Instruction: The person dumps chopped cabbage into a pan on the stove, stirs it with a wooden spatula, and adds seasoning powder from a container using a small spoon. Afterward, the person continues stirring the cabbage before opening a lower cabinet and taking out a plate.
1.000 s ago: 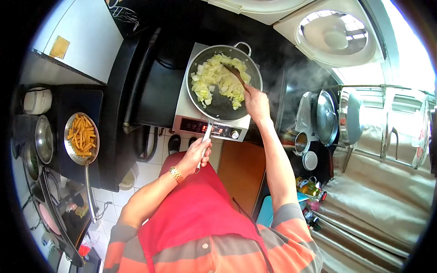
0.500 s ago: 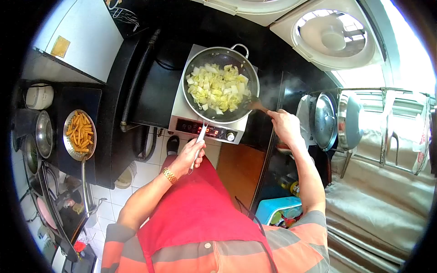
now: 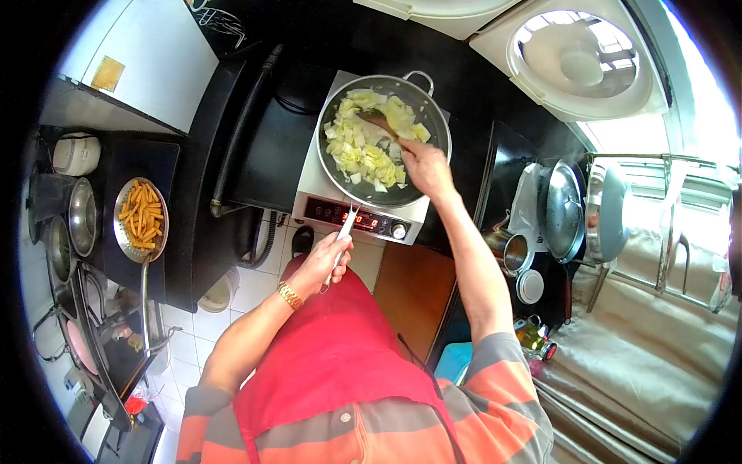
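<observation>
A wok (image 3: 331, 166) stands on an induction cooker (image 3: 313, 179) whose red display is lit. Chopped cabbage (image 3: 363, 158), pale green and white, lies inside it. My left hand (image 3: 326, 263) is closed around the wok's metal handle (image 3: 348, 224) on the near side. Over the right part of the wok, my right hand (image 3: 427, 168) grips a brown wooden spatula (image 3: 380, 122). The spatula's blade is among the cabbage pieces, near the middle of the wok, and partly covered by them.
On the left, a perforated metal ladle (image 3: 158, 246) holds fried strips (image 3: 141, 213). To the right, pans (image 3: 563, 209) stand in a rack, with a metal pot (image 3: 512, 251) and a white lid (image 3: 530, 286) nearby. An exhaust fan (image 3: 576, 62) is at upper right.
My right hand has moved left and up over the wok, pushing the spatula from its right rim into the cabbage. The cabbage has shifted. My left hand keeps its hold on the handle.
</observation>
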{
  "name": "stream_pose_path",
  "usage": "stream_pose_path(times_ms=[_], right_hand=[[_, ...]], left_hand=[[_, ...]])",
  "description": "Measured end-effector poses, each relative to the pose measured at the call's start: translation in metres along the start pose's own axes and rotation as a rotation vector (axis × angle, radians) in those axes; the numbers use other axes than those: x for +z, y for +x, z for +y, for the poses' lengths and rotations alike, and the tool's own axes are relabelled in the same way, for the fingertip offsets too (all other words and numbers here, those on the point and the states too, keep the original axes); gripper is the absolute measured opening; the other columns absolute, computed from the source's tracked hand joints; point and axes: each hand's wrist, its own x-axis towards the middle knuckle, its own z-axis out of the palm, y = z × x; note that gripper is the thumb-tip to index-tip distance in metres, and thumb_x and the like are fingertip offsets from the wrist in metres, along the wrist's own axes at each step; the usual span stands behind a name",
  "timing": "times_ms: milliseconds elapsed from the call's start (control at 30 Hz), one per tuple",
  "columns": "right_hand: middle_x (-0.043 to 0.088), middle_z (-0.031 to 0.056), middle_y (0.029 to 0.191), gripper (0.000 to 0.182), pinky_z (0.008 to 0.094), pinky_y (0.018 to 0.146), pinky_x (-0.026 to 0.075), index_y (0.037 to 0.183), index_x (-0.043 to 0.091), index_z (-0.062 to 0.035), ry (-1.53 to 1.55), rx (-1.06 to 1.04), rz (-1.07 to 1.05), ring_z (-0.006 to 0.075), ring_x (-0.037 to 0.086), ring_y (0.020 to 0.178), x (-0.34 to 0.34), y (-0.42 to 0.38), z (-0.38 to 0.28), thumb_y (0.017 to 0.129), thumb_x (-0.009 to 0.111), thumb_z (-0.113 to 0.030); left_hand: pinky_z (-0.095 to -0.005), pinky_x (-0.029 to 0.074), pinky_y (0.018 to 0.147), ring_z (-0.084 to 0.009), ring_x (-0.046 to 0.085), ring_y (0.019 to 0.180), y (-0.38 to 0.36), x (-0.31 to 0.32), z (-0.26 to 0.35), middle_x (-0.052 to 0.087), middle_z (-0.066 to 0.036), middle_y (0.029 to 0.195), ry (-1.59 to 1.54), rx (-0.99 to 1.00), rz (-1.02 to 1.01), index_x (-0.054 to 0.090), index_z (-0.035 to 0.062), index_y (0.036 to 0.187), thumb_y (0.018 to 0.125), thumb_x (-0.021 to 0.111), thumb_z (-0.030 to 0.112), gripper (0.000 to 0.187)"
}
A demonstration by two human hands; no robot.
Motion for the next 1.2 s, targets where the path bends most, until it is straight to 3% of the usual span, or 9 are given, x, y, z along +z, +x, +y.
stream_pose_path(times_ms=[100, 233, 333, 400, 433, 567, 933, 1033, 1200], right_hand=[[0.075, 0.0241, 0.107, 0.034, 0.0521, 0.092, 0.056, 0.128, 0.074, -0.0095, -0.034, 0.045, -0.122, 0.0446, 0.07, 0.104, 0.011, -0.025, -0.009, 0.099, 0.062, -0.021], [0.075, 0.0243, 0.108, 0.033, 0.0498, 0.092, 0.057, 0.126, 0.075, -0.0068, -0.132, 0.093, -0.165, 0.0435, 0.071, 0.105, -0.048, -0.062, -0.019, 0.098, 0.062, -0.018], [0.077, 0.0237, 0.106, 0.032, 0.0481, 0.093, 0.058, 0.122, 0.077, -0.0041, -0.016, 0.169, -0.221, 0.0435, 0.073, 0.103, -0.098, -0.092, -0.036, 0.097, 0.063, -0.019], [0.077, 0.0247, 0.106, 0.035, 0.0414, 0.089, 0.059, 0.129, 0.074, -0.004, 0.104, 0.264, -0.388, 0.0411, 0.075, 0.098, -0.11, -0.11, -0.045, 0.098, 0.063, -0.017], [0.075, 0.0268, 0.106, 0.034, 0.0441, 0.089, 0.059, 0.127, 0.074, -0.0028, 0.1, 0.251, -0.404, 0.0415, 0.074, 0.1, -0.102, -0.114, -0.055, 0.098, 0.064, -0.016], [0.074, 0.0282, 0.103, 0.029, 0.0525, 0.091, 0.059, 0.12, 0.077, -0.0065, 0.014, 0.201, -0.107, 0.0457, 0.073, 0.098, -0.012, -0.096, -0.016, 0.1, 0.062, -0.02], [0.074, 0.0278, 0.102, 0.036, 0.0561, 0.088, 0.057, 0.131, 0.071, -0.0069, -0.183, 0.167, 0.147, 0.0472, 0.072, 0.099, -0.005, -0.002, 0.006, 0.101, 0.057, -0.019], [0.074, 0.028, 0.105, 0.034, 0.0541, 0.089, 0.056, 0.131, 0.072, -0.0086, -0.123, 0.185, -0.043, 0.0479, 0.07, 0.102, 0.01, -0.031, 0.013, 0.1, 0.06, -0.017], [0.075, 0.0194, 0.102, 0.031, 0.0514, 0.088, 0.058, 0.124, 0.078, -0.0147, -0.233, 0.123, -0.194, 0.0403, 0.073, 0.099, -0.081, -0.068, -0.007, 0.097, 0.064, -0.024]], left_hand=[[-0.0231, 0.039, 0.043, -0.0049, 0.045, 0.051, 0.0, 0.001, -0.002, 0.051, 0.003, 0.075, 0.011, 0.008, 0.0, 0.053, 0.0114, 0.105, 0.111, 0.058, 0.04, 0.03], [-0.0238, 0.038, 0.042, -0.0055, 0.045, 0.051, 0.003, -0.001, -0.003, 0.051, 0.003, 0.074, 0.001, -0.005, 0.019, 0.054, 0.0125, 0.106, 0.112, 0.056, 0.039, 0.027], [-0.0242, 0.038, 0.042, -0.0058, 0.045, 0.05, 0.003, 0.0, -0.002, 0.051, 0.003, 0.074, -0.001, -0.009, 0.023, 0.055, 0.0136, 0.106, 0.113, 0.054, 0.037, 0.024], [-0.0241, 0.038, 0.042, -0.0058, 0.045, 0.05, 0.002, 0.0, -0.001, 0.051, 0.003, 0.074, 0.0, -0.008, 0.025, 0.055, 0.0136, 0.106, 0.113, 0.054, 0.037, 0.024], [-0.024, 0.038, 0.043, -0.0057, 0.045, 0.05, 0.001, 0.001, 0.0, 0.051, 0.003, 0.074, 0.005, -0.012, 0.029, 0.055, 0.0135, 0.106, 0.113, 0.054, 0.037, 0.024], [-0.0239, 0.038, 0.043, -0.0055, 0.045, 0.05, 0.002, 0.0, -0.002, 0.051, 0.003, 0.073, 0.006, -0.013, 0.034, 0.055, 0.0132, 0.106, 0.113, 0.055, 0.037, 0.024], [-0.0235, 0.037, 0.043, -0.0055, 0.045, 0.052, 0.001, 0.001, -0.001, 0.051, 0.003, 0.074, 0.024, -0.002, 0.04, 0.055, 0.0128, 0.107, 0.113, 0.055, 0.038, 0.025], [-0.0232, 0.037, 0.043, -0.005, 0.045, 0.051, 0.0, 0.002, -0.002, 0.051, 0.004, 0.074, 0.02, 0.001, 0.033, 0.054, 0.0125, 0.106, 0.112, 0.056, 0.038, 0.026], [-0.0237, 0.037, 0.043, -0.0055, 0.046, 0.052, 0.003, -0.002, -0.002, 0.052, 0.003, 0.075, -0.002, -0.003, 0.02, 0.055, 0.0127, 0.106, 0.112, 0.055, 0.039, 0.027]])
